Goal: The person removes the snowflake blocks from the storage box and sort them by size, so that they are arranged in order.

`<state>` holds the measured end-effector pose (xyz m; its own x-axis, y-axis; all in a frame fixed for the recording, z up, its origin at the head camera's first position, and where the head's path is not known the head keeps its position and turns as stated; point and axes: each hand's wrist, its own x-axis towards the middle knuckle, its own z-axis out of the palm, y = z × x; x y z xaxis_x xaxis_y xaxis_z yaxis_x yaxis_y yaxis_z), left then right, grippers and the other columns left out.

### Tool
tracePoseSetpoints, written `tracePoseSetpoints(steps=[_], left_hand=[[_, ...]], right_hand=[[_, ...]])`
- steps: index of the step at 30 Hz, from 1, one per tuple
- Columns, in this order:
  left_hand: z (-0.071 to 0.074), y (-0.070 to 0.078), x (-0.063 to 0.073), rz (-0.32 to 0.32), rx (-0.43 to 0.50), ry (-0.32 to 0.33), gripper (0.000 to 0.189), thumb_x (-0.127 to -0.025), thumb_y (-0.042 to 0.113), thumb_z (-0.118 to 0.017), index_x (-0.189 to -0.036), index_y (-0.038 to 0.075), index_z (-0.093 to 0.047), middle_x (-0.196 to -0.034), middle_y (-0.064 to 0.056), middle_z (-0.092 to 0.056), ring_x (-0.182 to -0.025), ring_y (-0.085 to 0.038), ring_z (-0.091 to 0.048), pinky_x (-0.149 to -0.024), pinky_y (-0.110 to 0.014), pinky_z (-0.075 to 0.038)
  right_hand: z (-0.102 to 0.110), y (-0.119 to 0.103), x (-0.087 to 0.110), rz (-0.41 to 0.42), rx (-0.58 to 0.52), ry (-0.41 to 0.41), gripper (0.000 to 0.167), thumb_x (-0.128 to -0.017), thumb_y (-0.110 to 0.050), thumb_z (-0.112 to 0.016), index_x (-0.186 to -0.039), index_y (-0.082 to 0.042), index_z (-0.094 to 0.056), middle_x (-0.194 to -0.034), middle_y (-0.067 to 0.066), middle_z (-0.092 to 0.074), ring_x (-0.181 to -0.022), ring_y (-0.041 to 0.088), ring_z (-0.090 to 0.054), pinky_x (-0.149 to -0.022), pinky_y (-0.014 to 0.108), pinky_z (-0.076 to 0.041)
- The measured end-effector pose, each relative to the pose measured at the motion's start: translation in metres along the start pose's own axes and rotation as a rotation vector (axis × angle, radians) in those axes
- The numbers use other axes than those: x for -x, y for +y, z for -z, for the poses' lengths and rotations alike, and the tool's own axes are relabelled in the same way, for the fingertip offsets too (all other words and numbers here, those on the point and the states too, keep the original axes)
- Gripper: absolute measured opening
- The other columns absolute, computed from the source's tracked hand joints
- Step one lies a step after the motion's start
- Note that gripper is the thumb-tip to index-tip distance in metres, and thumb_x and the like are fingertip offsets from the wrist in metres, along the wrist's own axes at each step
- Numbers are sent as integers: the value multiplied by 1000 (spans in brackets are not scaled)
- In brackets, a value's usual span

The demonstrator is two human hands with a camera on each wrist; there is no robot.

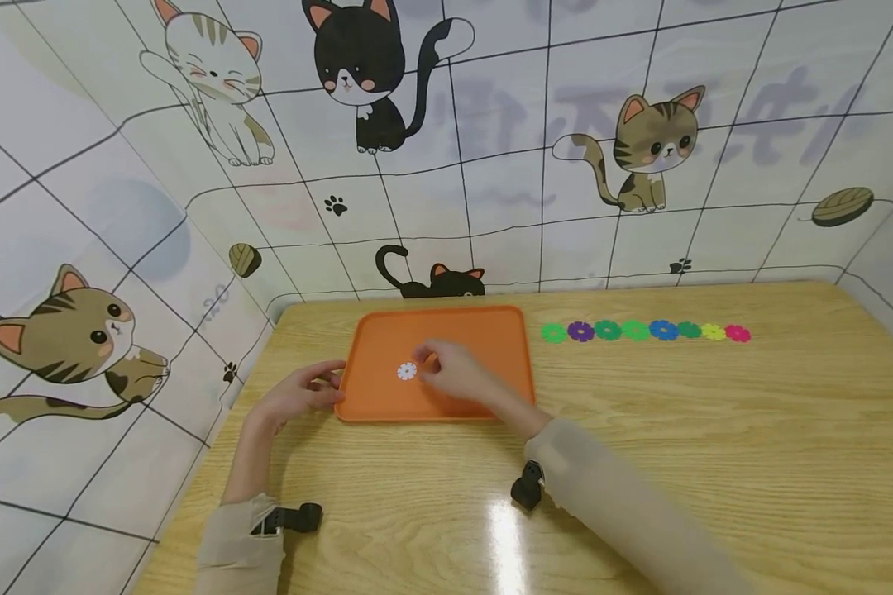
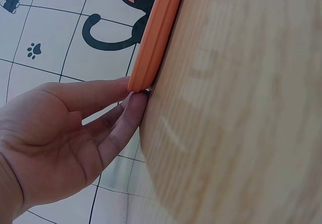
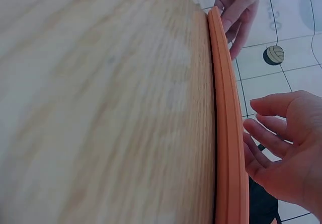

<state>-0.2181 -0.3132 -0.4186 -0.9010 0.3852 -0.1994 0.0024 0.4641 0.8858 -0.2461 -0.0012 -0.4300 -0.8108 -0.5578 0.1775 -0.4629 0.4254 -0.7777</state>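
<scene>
An orange tray lies on the table with a white flower-shaped disc on it. My left hand is at the tray's left edge. In the left wrist view, the thumb and fingers of the left hand pinch the tray's corner. Over the tray, just right of the white disc, hovers my right hand. Its fingers are loosely bent and apart in the right wrist view, where I see nothing held in the right hand.
Right of the tray, a row of several flower-shaped discs runs along the back of the wooden table, from a green disc to a pink disc. A wall with cat drawings stands behind the table.
</scene>
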Motion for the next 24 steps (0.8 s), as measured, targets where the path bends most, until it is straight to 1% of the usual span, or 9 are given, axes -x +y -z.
tracePoseSetpoints(steps=[4,6,10,14,18,21,24], left_hand=[[-1,0,0,-4,8,0,64,-97,1,-64,-152,-11,-32,-122,-28,-50,-103,-26,-57,-86,-32,-56],[-1,0,-1,-3,11,2,64,-97,1,-64,-151,-11,-32,-121,-27,-50,-102,-26,-57,-86,-32,-56],[-1,0,-1,2,14,2,64,-97,0,-64,-151,-11,-33,-121,-27,-50,-102,-26,-56,-85,-31,-56],[0,-1,0,4,12,4,64,-97,1,-64,-151,-11,-33,-122,-28,-51,-103,-28,-57,-85,-31,-56],[0,-2,0,5,7,4,64,-97,2,-64,-151,-10,-33,-122,-27,-50,-105,-30,-56,-86,-31,-56],[0,-3,-1,8,3,6,64,-98,2,-64,-152,-9,-33,-122,-26,-51,-106,-30,-56,-86,-30,-56],[0,-4,-1,6,1,6,63,-98,2,-64,-152,-10,-33,-123,-26,-51,-106,-30,-57,-86,-30,-56]], right_hand=[[-4,-2,-9,-52,-17,17,29,-90,1,-69,-118,4,-62,-114,14,-65,-91,22,-61,-85,32,-51],[-6,-2,-13,-72,-26,7,31,-90,0,-71,-120,3,-62,-115,14,-65,-94,24,-62,-86,33,-51],[-10,1,-20,-75,-10,-13,36,-88,0,-75,-121,2,-62,-113,12,-66,-93,24,-62,-83,30,-51],[-15,2,-25,-84,-2,-8,38,-86,-3,-78,-121,2,-62,-111,12,-66,-95,25,-61,-86,31,-49],[-19,3,-28,-89,7,10,37,-85,-2,-80,-118,2,-63,-107,12,-65,-93,25,-58,-87,31,-48],[-21,3,-29,-78,26,18,35,-84,0,-80,-115,3,-64,-103,12,-65,-93,24,-58,-87,31,-48],[-21,2,-30,-75,53,13,33,-85,-1,-79,-114,3,-65,-102,12,-65,-95,25,-59,-89,32,-49]])
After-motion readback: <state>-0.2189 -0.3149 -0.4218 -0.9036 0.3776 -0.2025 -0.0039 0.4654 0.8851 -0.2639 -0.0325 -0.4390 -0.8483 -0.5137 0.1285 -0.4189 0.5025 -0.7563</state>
